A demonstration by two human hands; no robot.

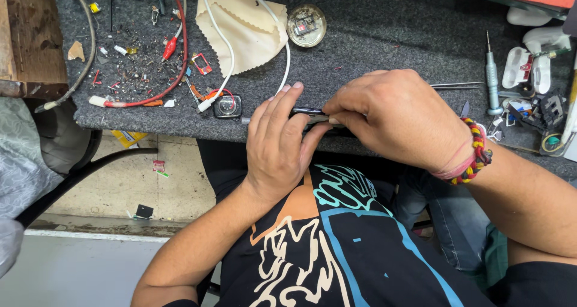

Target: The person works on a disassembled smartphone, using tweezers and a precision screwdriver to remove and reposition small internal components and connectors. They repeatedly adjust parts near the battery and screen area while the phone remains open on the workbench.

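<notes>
small dark gadget (308, 112), at centre frame on the near edge of the grey mat (372, 36), is clamped between left hand (277, 145) and right hand (390, 118), which are pressed together. round black part (228, 106) is seen just left. cream cloth (243, 30), round tin (306, 25) and screwdriver (491, 79) are laid farther back.

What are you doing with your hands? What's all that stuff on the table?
A person sits at a grey felt-covered workbench. Both hands meet at its front edge: the left hand cradles a small dark flat gadget, and the right hand pinches at its end. Around them lie a cream cloth, white cable, red clip lead, a small screwdriver and many tiny parts.
</notes>
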